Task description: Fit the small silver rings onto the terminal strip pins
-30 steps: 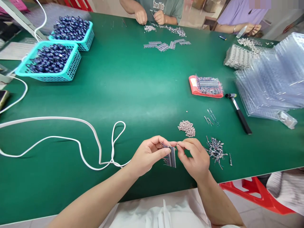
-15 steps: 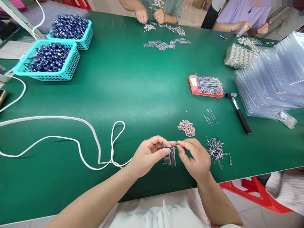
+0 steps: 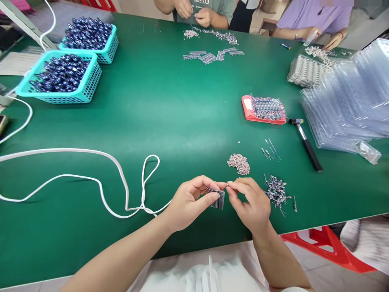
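Observation:
My left hand (image 3: 194, 201) pinches a small strip of wire-legged parts (image 3: 219, 200) between thumb and fingers, its thin leads poking out by the fingers. My right hand (image 3: 251, 202) is closed in a pinch on a tiny round metallic bead (image 3: 227, 185), which meets the tip of my left index finger. Just beyond the hands lies a pile of small pinkish ring-like beads (image 3: 239, 164). Right of my right hand is a heap of loose parts with wire leads (image 3: 276, 191). A single loose part (image 3: 295, 203) lies beside that heap.
A hammer (image 3: 307, 148), a red pad bearing wired strips (image 3: 264, 109) and stacked clear plastic trays (image 3: 343, 101) occupy the right. White cable (image 3: 91, 150) loops across the left. Turquoise baskets (image 3: 88, 87) hold dark blue glossy pieces. Two people (image 3: 206, 14) work opposite.
My hands stay nearly in place; the strip in my left hand has tilted slightly and shows less of its lower part. Across the table, the co-workers' hands have shifted.

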Available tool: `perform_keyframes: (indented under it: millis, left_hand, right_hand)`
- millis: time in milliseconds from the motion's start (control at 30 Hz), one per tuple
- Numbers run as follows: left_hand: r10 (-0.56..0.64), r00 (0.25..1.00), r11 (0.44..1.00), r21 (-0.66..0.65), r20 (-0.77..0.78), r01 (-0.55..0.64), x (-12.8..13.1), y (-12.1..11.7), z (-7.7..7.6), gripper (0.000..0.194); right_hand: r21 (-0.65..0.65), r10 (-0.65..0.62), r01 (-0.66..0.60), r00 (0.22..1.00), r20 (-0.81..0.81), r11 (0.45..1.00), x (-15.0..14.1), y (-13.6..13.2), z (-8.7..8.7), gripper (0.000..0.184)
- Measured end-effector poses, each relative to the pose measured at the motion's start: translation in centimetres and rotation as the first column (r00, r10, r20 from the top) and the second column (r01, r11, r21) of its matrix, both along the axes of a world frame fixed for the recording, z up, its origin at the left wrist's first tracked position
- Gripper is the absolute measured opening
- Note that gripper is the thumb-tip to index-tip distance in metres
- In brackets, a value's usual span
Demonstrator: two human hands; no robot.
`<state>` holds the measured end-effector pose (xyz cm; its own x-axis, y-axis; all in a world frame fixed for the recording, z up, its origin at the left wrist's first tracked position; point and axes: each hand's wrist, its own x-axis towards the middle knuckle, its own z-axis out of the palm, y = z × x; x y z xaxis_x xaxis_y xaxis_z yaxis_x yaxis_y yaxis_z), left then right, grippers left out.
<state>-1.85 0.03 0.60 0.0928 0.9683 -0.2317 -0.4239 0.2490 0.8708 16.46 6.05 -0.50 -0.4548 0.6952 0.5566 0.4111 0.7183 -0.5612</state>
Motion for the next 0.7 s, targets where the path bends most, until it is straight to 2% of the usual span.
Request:
perform_keyframes:
  millis: [200,433,700]
  left_hand:
    - [-0.002,0.993,0.997,0.076,-0.115,0.011,-0.03,-0.34,-0.12,0.004]
    - [0.003,0.996,0.998,0.066,-0.090,0.003,-0.01,-0.31,-0.16,0.004]
    - [-0.009,0.998,0.999,0.046,-0.066,0.012,0.11,-0.29,-0.06,0.005]
  right_hand:
    - [-0.021,0.018,-0.019,0.999,-0.036,1.000,-0.05,-0.05,0.16,0.028]
    - [-0.020,0.049,-0.049,0.998,-0.034,0.999,0.02,0.08,0.04,0.030]
    - [-0.046,-0.004,0.002,0.999,-0.043,0.999,-0.17,-0.03,0.09,0.023]
